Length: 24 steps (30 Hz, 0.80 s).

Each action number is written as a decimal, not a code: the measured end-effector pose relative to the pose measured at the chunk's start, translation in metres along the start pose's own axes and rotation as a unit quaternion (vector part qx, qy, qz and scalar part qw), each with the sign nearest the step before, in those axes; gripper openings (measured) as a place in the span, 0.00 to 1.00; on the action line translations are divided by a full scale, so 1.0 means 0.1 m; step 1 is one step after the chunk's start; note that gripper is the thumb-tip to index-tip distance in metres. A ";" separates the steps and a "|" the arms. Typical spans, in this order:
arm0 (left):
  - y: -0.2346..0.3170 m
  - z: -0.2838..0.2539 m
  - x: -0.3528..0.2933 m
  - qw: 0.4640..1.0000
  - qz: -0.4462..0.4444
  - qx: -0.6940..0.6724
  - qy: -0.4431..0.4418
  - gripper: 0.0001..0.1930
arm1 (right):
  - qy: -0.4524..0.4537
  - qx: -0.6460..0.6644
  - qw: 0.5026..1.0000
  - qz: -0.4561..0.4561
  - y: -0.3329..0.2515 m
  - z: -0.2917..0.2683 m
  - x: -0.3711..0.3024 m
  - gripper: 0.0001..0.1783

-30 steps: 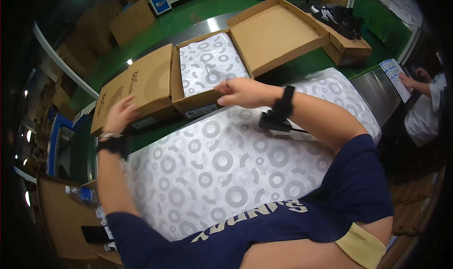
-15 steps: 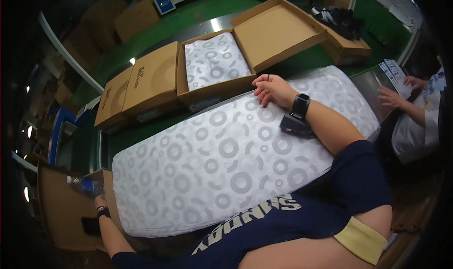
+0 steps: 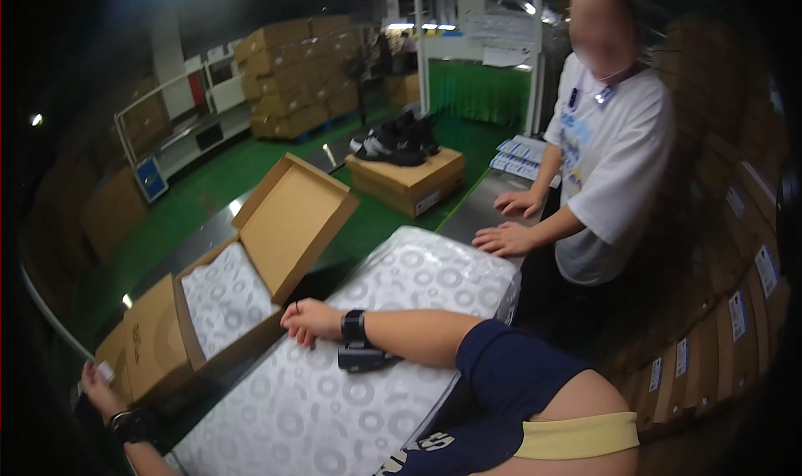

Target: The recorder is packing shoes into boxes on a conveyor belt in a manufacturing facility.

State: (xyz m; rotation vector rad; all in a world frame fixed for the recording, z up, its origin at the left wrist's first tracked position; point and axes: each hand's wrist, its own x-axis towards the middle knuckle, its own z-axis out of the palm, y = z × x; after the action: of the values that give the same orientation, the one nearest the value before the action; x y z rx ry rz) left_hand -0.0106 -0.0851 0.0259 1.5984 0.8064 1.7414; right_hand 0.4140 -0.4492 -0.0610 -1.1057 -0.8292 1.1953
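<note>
A long bundle of white sheets printed with grey rings and arcs (image 3: 309, 413) lies in front of me in clear plastic. My right hand (image 3: 311, 321) is over its far edge, empty, fingers loosely bent and apart; a black watch and a dark device sit by that wrist. Beside it stands an open cardboard box (image 3: 294, 225), lid raised, lined with the same patterned sheet (image 3: 227, 299). Far to the left, my left hand (image 3: 100, 392) curls its fingers near a small whitish thing (image 3: 104, 371) by a closed brown box (image 3: 154, 336). What it grips is unclear.
At the right a co-worker (image 3: 622, 117) in a white shirt rests both hands near the bundle's far end. Dark shoes (image 3: 399, 142) lie on a brown box (image 3: 409, 182). Printed papers (image 3: 516, 160) lie behind the co-worker's hands. Many cartons (image 3: 693, 351) line the right side.
My view has swung up and right, bringing the co-worker fully into sight. My left hand now appears by the closed boxes; the water bottle seen near it is no longer distinguishable. My right hand stays over the bundle.
</note>
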 end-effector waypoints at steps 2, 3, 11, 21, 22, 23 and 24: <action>0.32 1.49 -0.61 0.961 -0.119 -0.009 -0.248 0.22 | 0.036 -0.052 0.998 -0.016 0.03 -0.25 -0.04 0.09; 0.22 1.71 -0.76 0.899 -0.088 0.263 -0.340 0.24 | 0.096 -0.256 0.961 -0.029 -0.10 -0.18 -0.07 0.12; 0.46 2.73 -2.00 0.861 -0.081 0.422 -0.271 0.42 | 0.131 0.001 0.951 -0.279 -0.88 -0.67 0.38 0.29; 0.56 3.08 -1.94 0.803 -0.506 -0.103 -0.297 0.50 | 0.368 -0.033 0.917 -0.150 -0.52 -0.47 0.79 0.39; 0.56 3.15 -2.00 0.831 -0.482 -0.022 -0.278 0.49 | 0.433 -0.106 0.880 -0.165 -0.55 -0.57 0.83 0.41; 0.57 3.17 -2.04 0.832 -0.481 -0.018 -0.276 0.49 | 0.429 -0.153 0.866 -0.205 -0.63 -0.61 0.84 0.40; 0.58 3.19 -2.08 0.819 -0.517 -0.063 -0.241 0.48 | 0.424 -0.200 0.848 -0.247 -0.73 -0.65 0.85 0.39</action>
State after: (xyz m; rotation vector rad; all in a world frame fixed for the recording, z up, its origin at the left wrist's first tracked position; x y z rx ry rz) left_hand 0.3179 -0.2787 -0.0312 1.0595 0.9899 0.5547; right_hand 0.5134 -0.3807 -0.0140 -1.4670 -0.5947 0.0301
